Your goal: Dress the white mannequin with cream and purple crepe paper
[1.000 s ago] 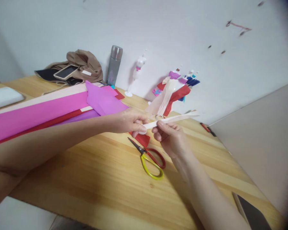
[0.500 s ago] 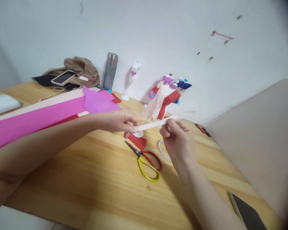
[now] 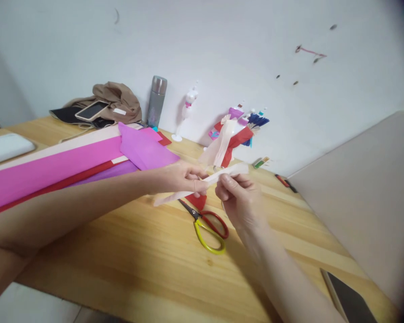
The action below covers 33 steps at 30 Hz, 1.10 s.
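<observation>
A pale pinkish-white paper strip (image 3: 214, 178) stretches between my two hands above the table. My left hand (image 3: 185, 178) pinches it near its middle, and a loose tail hangs out to the left below the fingers. With thumb and fingertips, my right hand (image 3: 239, 190) grips the strip further right, its free end poking up past the knuckles. Beneath the hands lie scissors (image 3: 202, 224) with one red and one yellow handle, blades partly covering or beside a red paper piece (image 3: 197, 202). Behind stand small dress forms (image 3: 234, 130) dressed in purple, red and pale paper.
Purple and pink paper sheets (image 3: 70, 161) lie at left under my forearm. At the back are a grey flask (image 3: 157, 102), a brown cloth bag (image 3: 121, 101), a phone (image 3: 92, 110) and a bare white dress form (image 3: 188, 107). A dark-screened device (image 3: 350, 296) lies front right.
My left hand has slid right along the strip, closer to my right hand, so a tail now trails at left. My right hand has shifted slightly left.
</observation>
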Each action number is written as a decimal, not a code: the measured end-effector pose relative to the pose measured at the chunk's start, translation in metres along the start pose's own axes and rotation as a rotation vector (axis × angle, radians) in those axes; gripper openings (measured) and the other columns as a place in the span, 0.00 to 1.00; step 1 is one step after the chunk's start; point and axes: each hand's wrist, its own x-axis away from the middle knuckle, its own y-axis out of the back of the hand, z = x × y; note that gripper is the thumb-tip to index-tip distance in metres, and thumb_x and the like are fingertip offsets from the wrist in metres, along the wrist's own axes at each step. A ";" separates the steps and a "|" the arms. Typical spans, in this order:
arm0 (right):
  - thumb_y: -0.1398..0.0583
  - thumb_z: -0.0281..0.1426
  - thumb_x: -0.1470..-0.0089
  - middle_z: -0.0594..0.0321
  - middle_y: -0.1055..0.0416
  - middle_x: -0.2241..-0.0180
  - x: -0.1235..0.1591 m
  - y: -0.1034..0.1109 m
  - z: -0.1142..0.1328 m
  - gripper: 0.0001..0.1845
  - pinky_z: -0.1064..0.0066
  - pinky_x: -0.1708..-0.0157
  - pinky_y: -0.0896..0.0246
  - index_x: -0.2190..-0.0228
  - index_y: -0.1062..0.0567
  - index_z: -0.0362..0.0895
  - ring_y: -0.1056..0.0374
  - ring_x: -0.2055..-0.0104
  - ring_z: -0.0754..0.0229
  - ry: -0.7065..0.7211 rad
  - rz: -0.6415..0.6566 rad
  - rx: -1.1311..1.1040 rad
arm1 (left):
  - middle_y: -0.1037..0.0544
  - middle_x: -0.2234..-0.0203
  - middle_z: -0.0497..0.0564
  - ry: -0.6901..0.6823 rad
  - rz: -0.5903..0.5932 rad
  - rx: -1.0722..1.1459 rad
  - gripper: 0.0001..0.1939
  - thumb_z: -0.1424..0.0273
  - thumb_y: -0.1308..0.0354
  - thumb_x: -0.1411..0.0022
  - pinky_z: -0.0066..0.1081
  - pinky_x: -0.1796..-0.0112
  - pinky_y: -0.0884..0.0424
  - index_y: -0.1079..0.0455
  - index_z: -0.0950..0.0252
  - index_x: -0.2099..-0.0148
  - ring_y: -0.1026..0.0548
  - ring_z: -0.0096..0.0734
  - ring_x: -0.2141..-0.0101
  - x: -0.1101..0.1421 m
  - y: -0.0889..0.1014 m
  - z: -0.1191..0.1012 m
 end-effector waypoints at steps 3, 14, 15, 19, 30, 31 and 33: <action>0.31 0.37 0.56 0.70 0.37 0.83 0.003 -0.002 -0.002 0.09 0.72 0.82 0.54 0.76 0.24 0.47 0.48 0.83 0.69 -0.004 0.030 0.029 | 0.21 0.74 0.49 0.084 -0.021 0.126 0.09 0.66 0.41 0.36 0.24 0.69 0.28 0.28 0.68 0.59 0.24 0.23 0.75 0.000 -0.009 0.003; 0.28 0.33 0.55 0.55 0.27 0.45 -0.005 0.024 0.029 0.11 0.65 0.64 0.30 0.66 0.19 0.50 0.27 0.52 0.51 0.294 0.348 0.464 | 0.30 0.85 0.43 0.144 0.080 0.037 0.09 0.68 0.44 0.36 0.20 0.83 0.45 0.29 0.69 0.65 0.39 0.17 0.87 0.009 0.002 -0.013; 0.29 0.34 0.53 0.54 0.25 0.48 -0.005 0.025 0.029 0.07 0.64 0.62 0.30 0.69 0.19 0.49 0.27 0.50 0.49 0.275 0.370 0.495 | 0.32 0.86 0.42 0.138 0.089 0.025 0.09 0.68 0.44 0.35 0.20 0.83 0.47 0.29 0.69 0.66 0.41 0.17 0.87 0.009 0.001 -0.014; 0.30 0.37 0.51 0.55 0.21 0.56 -0.008 0.028 0.023 0.09 0.64 0.58 0.29 0.73 0.21 0.47 0.26 0.52 0.52 0.159 0.391 0.425 | 0.37 0.89 0.41 0.083 0.065 -0.035 0.12 0.71 0.47 0.34 0.19 0.84 0.51 0.32 0.68 0.71 0.45 0.16 0.88 0.010 -0.001 -0.016; 0.27 0.42 0.55 0.64 0.24 0.74 -0.009 0.025 0.024 0.16 0.72 0.76 0.33 0.73 0.25 0.46 0.30 0.76 0.65 -0.017 0.378 0.320 | 0.33 0.86 0.44 -0.076 -0.012 -0.179 0.19 0.72 0.50 0.34 0.20 0.81 0.47 0.33 0.69 0.78 0.42 0.16 0.84 0.005 0.000 -0.010; 0.27 0.42 0.56 0.65 0.26 0.76 -0.010 0.026 0.024 0.16 0.72 0.77 0.34 0.73 0.24 0.46 0.31 0.77 0.65 -0.014 0.362 0.334 | 0.31 0.85 0.45 -0.102 -0.020 -0.202 0.18 0.71 0.49 0.35 0.20 0.80 0.46 0.33 0.69 0.78 0.39 0.17 0.83 0.004 0.001 -0.009; 0.28 0.42 0.56 0.66 0.28 0.80 -0.010 0.026 0.024 0.16 0.72 0.78 0.35 0.74 0.25 0.47 0.32 0.79 0.64 -0.008 0.324 0.360 | 0.28 0.83 0.46 -0.129 -0.042 -0.233 0.16 0.70 0.46 0.35 0.20 0.78 0.43 0.31 0.69 0.76 0.36 0.18 0.81 0.004 0.001 -0.007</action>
